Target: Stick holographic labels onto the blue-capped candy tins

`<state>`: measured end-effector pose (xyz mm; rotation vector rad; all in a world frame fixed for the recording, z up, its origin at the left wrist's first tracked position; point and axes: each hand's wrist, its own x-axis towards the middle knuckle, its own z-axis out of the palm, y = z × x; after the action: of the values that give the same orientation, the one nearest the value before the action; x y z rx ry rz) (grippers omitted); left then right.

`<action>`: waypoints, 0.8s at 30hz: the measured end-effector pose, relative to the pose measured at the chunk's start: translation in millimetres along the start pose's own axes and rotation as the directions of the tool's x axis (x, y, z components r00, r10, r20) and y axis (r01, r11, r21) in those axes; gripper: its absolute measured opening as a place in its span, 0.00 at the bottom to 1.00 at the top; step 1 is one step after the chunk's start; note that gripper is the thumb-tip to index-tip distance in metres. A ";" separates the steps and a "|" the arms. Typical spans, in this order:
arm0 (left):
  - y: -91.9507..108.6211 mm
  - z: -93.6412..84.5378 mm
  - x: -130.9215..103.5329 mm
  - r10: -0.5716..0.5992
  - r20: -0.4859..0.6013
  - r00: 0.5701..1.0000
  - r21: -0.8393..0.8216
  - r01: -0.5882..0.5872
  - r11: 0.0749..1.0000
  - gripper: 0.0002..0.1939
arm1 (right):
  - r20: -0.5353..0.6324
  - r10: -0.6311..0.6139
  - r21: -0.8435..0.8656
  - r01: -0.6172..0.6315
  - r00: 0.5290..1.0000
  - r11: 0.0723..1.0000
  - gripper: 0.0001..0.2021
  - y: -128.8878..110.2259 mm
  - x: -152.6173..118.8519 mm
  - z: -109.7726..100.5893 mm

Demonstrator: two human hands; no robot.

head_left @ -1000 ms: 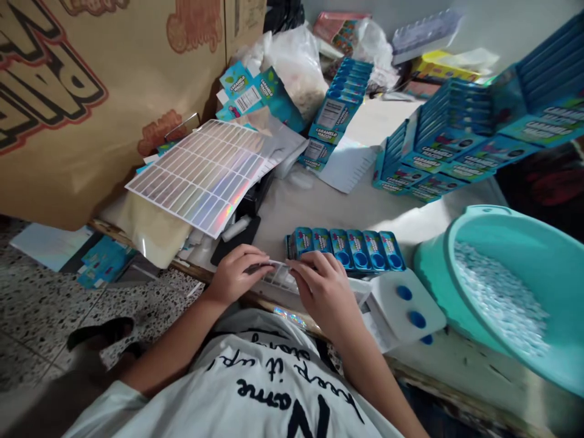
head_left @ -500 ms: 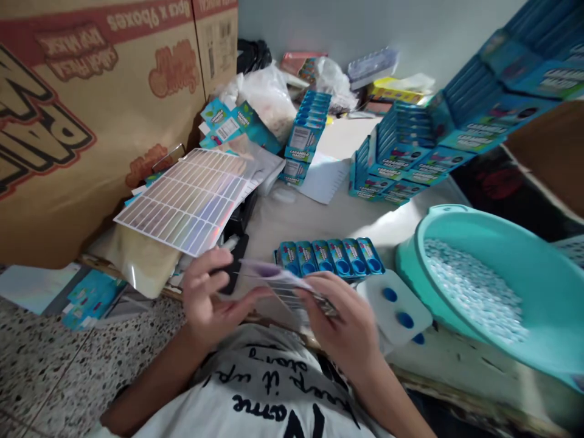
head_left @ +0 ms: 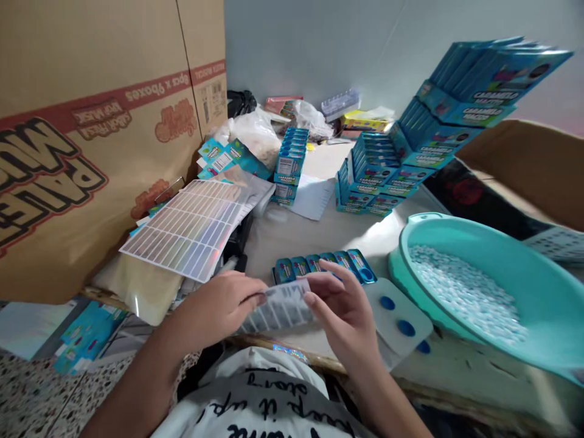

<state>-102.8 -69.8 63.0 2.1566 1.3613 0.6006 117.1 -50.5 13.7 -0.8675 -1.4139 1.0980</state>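
A small pale sheet with rows of strips [head_left: 280,306] is between my hands at the table's front edge. My left hand [head_left: 228,302] pinches its left end. At the sheet's right upper corner is my right hand [head_left: 344,304], thumb and fingers closed around the corner. Just behind the hands lies a row of blue tins [head_left: 285,267], partly covered by my right fingers. White plates with blue round pieces [head_left: 387,303] lie to the right of my right hand. A large sheet of shiny labels [head_left: 189,225] rests on the left.
A turquoise basin [head_left: 547,292] of small wrapped candies stands at the right. Blue boxes [head_left: 429,134] are stacked high behind it, with a smaller stack [head_left: 287,173] at the middle back. A large cardboard box [head_left: 150,115] rises at the left; plastic bags lie at the back.
My left hand has moved right and now grips the sheet, which my right hand held before. The sheet has turned and its strips face up. The camera view has tilted up slightly.
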 end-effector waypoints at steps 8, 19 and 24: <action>-0.8 14.3 -4.5 0.091 0.071 0.993 -0.008 -0.091 0.996 0.15 | 0.409 -0.126 -0.357 0.285 0.904 0.890 0.05 -21.3 3.2 -24.9; -20.9 48.4 -12.0 0.048 0.031 0.998 -0.048 -0.046 0.998 0.06 | 0.399 0.239 -0.290 -0.125 0.885 0.949 0.07 3.1 -24.9 -39.4; -17.5 66.9 -10.7 0.130 -0.021 0.991 -0.009 -0.130 0.991 0.06 | 0.301 0.320 -0.237 -0.255 0.898 0.938 0.10 15.2 -40.4 -32.3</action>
<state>-78.1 -85.7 -0.5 2.2490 1.2316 0.6791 153.6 -78.9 -14.0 -1.0933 -1.7340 1.4023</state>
